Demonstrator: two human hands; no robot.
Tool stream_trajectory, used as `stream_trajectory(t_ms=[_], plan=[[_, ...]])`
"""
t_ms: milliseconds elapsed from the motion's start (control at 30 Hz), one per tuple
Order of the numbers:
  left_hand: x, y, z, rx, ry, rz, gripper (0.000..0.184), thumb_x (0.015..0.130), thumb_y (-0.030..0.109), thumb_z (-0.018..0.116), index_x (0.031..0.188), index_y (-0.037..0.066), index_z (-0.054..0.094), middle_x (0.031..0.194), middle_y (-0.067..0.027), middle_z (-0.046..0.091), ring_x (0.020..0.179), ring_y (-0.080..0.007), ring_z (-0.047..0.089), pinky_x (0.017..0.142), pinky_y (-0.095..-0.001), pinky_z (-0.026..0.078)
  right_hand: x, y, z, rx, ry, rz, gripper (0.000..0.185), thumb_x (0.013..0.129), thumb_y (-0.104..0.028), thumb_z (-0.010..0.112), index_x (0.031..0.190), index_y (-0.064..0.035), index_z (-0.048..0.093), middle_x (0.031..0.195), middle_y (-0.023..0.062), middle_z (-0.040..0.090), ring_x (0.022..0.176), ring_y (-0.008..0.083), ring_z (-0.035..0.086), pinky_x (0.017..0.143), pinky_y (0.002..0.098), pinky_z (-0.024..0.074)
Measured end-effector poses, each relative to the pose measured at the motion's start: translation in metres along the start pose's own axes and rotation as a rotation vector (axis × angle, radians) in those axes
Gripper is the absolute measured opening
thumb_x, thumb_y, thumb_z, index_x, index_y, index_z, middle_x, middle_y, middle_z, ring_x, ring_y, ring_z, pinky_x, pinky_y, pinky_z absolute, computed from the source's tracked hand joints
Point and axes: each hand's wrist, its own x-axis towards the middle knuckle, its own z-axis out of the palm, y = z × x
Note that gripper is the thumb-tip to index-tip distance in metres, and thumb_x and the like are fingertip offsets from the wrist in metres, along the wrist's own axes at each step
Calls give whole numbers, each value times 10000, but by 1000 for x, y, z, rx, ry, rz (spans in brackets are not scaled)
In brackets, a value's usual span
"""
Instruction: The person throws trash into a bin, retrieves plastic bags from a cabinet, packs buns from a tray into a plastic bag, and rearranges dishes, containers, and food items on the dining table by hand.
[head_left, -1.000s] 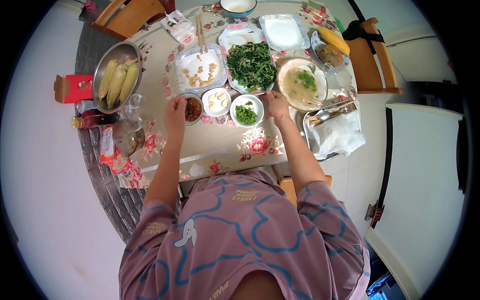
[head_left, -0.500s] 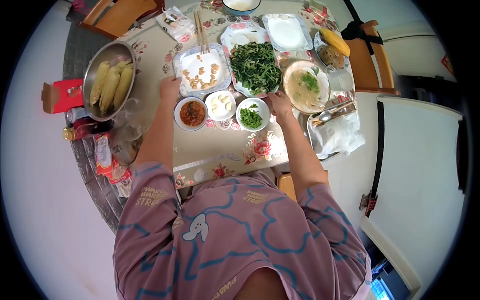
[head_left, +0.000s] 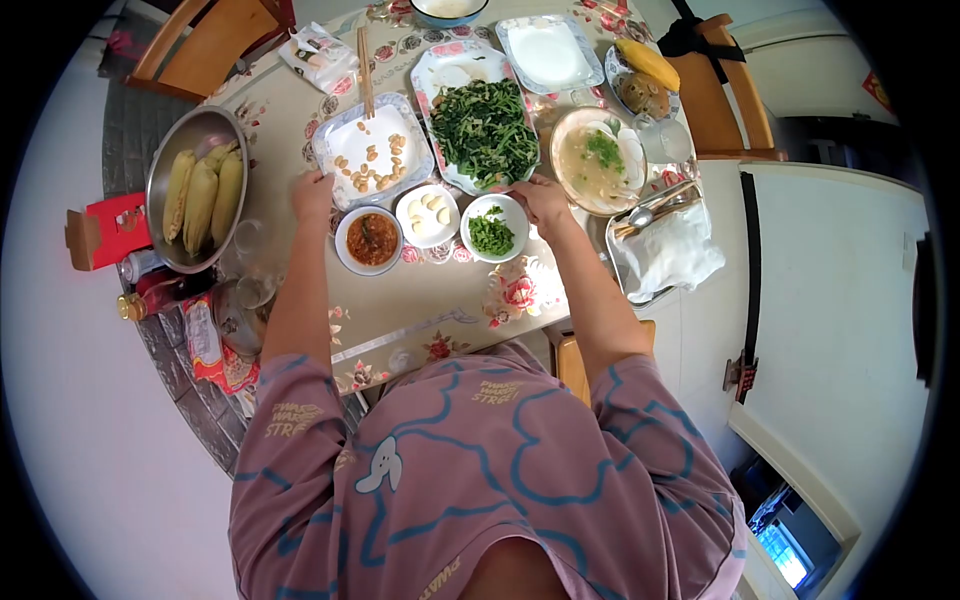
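Note:
My left hand (head_left: 313, 194) has its fingers closed at the lower left corner of a square white plate (head_left: 350, 135) with a scattering of peanuts on it. Chopsticks (head_left: 365, 75) rest across that plate's far rim. At the near right corner of a long plate (head_left: 455, 70) of cooked greens (head_left: 485, 135), my right hand (head_left: 543, 204) pinches the rim, fingertips partly hidden. Just below it sits a small bowl of chopped scallions (head_left: 492, 235). Beside that are a dish of garlic cloves (head_left: 428, 215) and a bowl of red-brown sauce (head_left: 371, 240).
To the right stand a bowl of soup (head_left: 600, 160), a glass (head_left: 668, 140) and a tray with cutlery and a white cloth (head_left: 665, 255). Corn (head_left: 200, 200) fills a metal basin (head_left: 155, 190) at left. A white plate (head_left: 550, 55) lies at the back.
The whole view has turned slightly, shifting the table leftward. My right fingers sit a little further left along the greens plate's near edge. My left hand stays at its plate's corner.

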Motion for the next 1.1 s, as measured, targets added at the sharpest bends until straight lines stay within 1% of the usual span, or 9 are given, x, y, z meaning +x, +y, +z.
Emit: stream_trajectory(t_ms=[100, 200, 333, 467, 567, 633, 800, 933, 1100], plan=[[-10, 13, -8, -11, 2, -32, 209, 839, 135, 630, 960, -25, 691, 740, -30, 646, 609, -116, 579, 540, -278, 469, -1, 0, 0, -11, -10, 8, 104, 868, -91, 558, 939, -20, 588, 807, 80, 698, 413, 45, 409, 346, 196, 273], [-10, 12, -13, -141, -123, -120, 268, 861, 151, 615, 1059, -26, 655, 761, -30, 627, 588, -104, 544, 528, -262, 446, -5, -7, -3, -251, -34, -82, 249, 877, -120, 559, 1022, 77, 603, 902, 165, 685, 715, 247, 661, 646, 339, 526], [-23, 20, -38, -215, -139, -155, 410, 897, 214, 596, 1240, -5, 553, 930, -60, 633, 742, -108, 581, 579, -243, 447, -14, -3, -19, -751, 229, -487, 360, 909, -255, 547, 1077, 56, 619, 970, 222, 673, 841, 333, 655, 844, 376, 477], [-53, 15, -61, -393, 33, 97, 327, 945, 134, 528, 1230, -24, 556, 1052, -93, 641, 938, -156, 627, 855, -273, 488, -70, -14, -31, -613, 90, -224, 394, 904, -403, 545, 944, -34, 677, 762, 186, 670, 771, 288, 651, 758, 358, 478], [-76, 16, -72, -401, -22, 161, 311, 935, 80, 490, 1215, -35, 560, 1061, -106, 637, 966, -154, 620, 846, -260, 486, -88, 15, -45, -673, 161, -353, 499, 914, -483, 501, 853, -15, 666, 642, 151, 629, 652, 257, 622, 704, 347, 478], [-93, 36, -73, -411, -50, 163, 306, 930, 79, 509, 1207, -34, 570, 1066, -105, 640, 962, -155, 620, 853, -259, 482, -100, 22, -60, -558, 159, -5, 591, 910, -563, 460, 771, -23, 657, 544, 95, 564, 519, 196, 553, 567, 329, 454], [-125, 112, -35, -458, -245, 108, 294, 924, 111, 558, 1175, -38, 595, 1067, -107, 643, 999, -162, 603, 867, -268, 479, -143, 18, -73, -83, 128, -121, 273, 1003, -242, 433, 1142, -36, 546, 620, 2, 494, 445, 63, 389, 397, 213, 299], [-138, 187, 31, -773, -589, -59, 368, 936, 129, 555, 1253, -53, 517, 1178, -143, 595, 1054, -217, 594, 931, -314, 476, -145, 8, -97, -6, 219, -199, 281, 985, -203, 474, 1205, -43, 544, 766, 33, 544, 456, 64, 421, 400, 220, 350], [-101, 252, 159, -898, -724, -322, 230, 882, 78, 594, 1071, -49, 559, 1057, -123, 597, 933, -221, 622, 822, -315, 529, -125, -66, -173, -18, 375, -308, 238, 960, -265, 547, 1003, -68, 673, 627, -83, 446, 480, 0, 327, 416, 186, 212]])
